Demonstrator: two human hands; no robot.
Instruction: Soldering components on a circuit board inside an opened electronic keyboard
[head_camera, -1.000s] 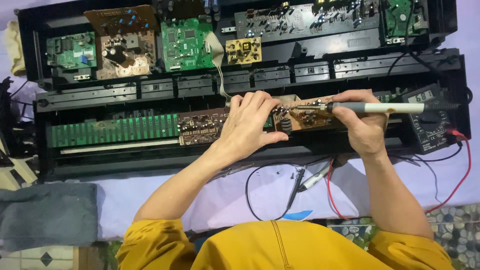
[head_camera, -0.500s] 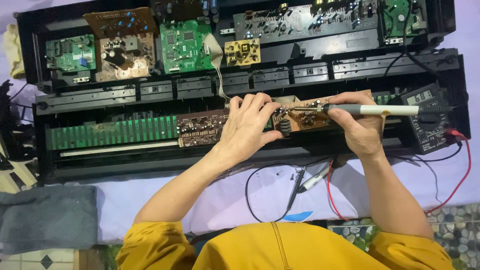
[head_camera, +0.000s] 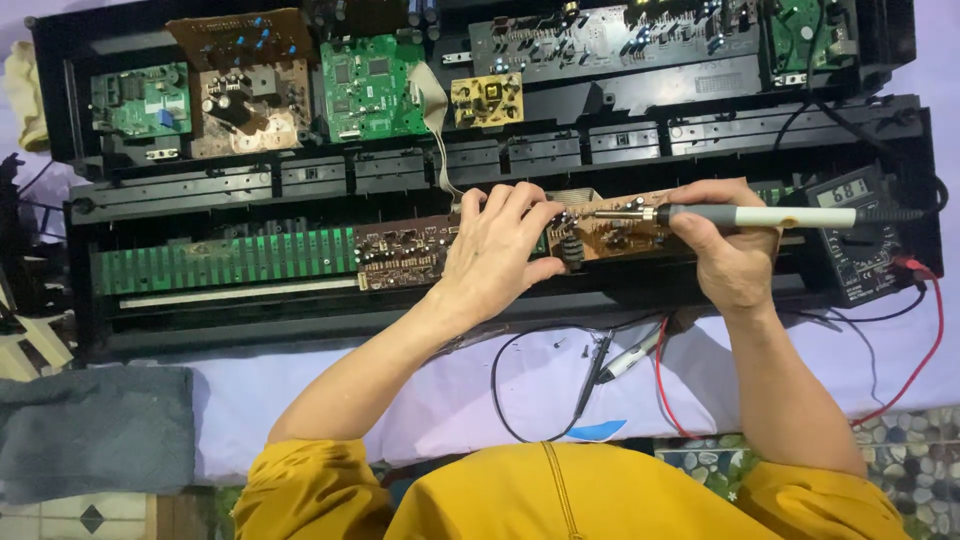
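A: Item one, the left hand (head_camera: 497, 255). We log it palm down with fingers spread, pressing on the brown circuit board (head_camera: 610, 228) where it meets the darker board (head_camera: 405, 255) to its left.

B: Item two, the right hand (head_camera: 728, 255). We record it closed around the grip of the soldering iron (head_camera: 760, 215), which lies nearly level, its metal tip pointing left and meeting the brown circuit board (whether it truly touches a joint, we cannot tell).

A: Location of the board: we find it lying across the front rail of the opened black chassis (head_camera: 250, 330), between our two hands.

B: Surroundings. A multimeter (head_camera: 855, 235) sits just right of the iron; its red lead (head_camera: 925, 350) loops down over the white cloth (head_camera: 450, 390) on the counter.

A: Further back, a green board (head_camera: 372, 88) and a small yellow board (head_camera: 486, 100) sit in the upper tray. A grey towel (head_camera: 95, 430) lies at the lower left.
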